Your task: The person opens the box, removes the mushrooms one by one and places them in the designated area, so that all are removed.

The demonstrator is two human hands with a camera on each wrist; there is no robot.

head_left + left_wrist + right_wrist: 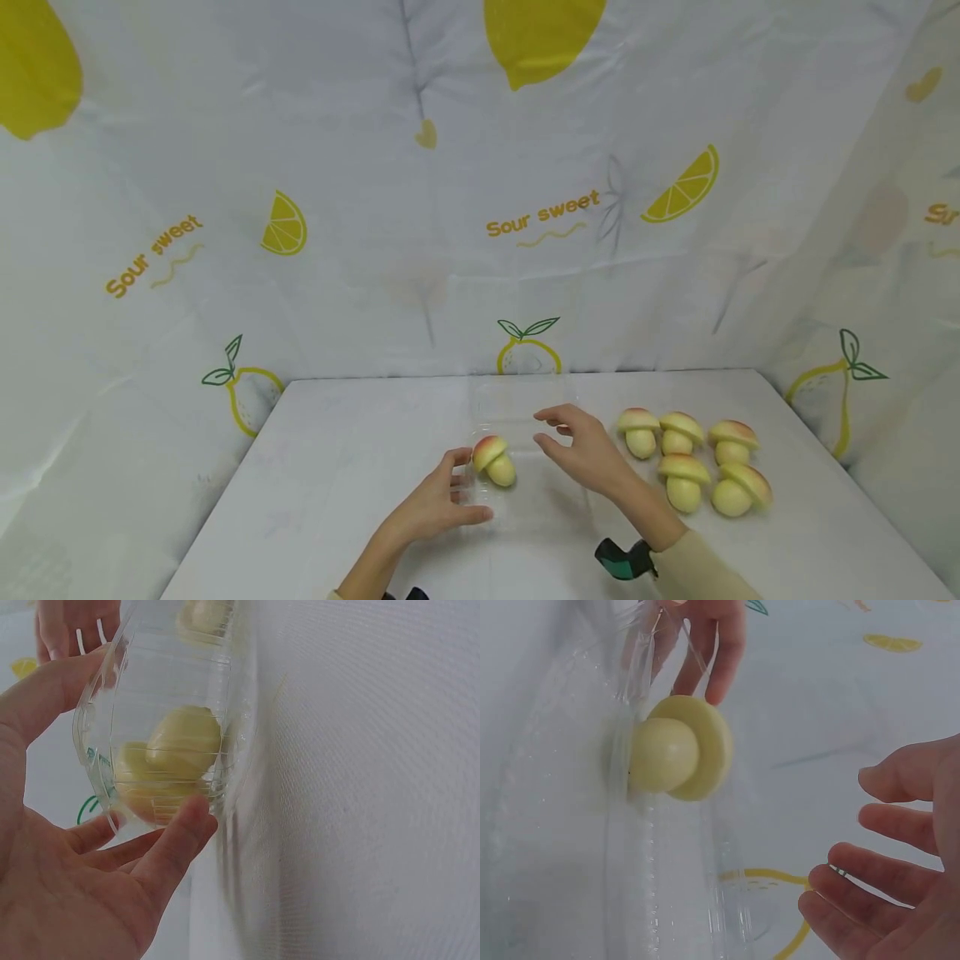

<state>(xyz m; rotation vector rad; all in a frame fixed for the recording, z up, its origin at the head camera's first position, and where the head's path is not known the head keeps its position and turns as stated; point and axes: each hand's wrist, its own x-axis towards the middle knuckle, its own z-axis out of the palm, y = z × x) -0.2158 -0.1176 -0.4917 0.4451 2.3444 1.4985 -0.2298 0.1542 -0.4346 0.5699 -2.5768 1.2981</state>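
Note:
A clear plastic container (551, 504) lies on the white table with its lid (525, 404) folded back behind it. One mushroom-shaped piece (501, 469), pale yellow with a reddish cap top, rests on its side at the container's left end. My left hand (435, 500) holds that end, thumb at the near side and fingers round the outer wall; in the left wrist view the fingers (176, 847) touch the clear plastic. Over the container's right part hovers my right hand (581, 450), its fingers apart and holding nothing. The right wrist view shows the mushroom-shaped piece (667, 754) beyond these fingers (885, 874).
Several more mushroom-shaped pieces (684, 482) stand in a loose group on the table (817, 533), right of the container and near the right forearm. A white cloth (360, 275) printed with lemons hangs behind the table and along its sides.

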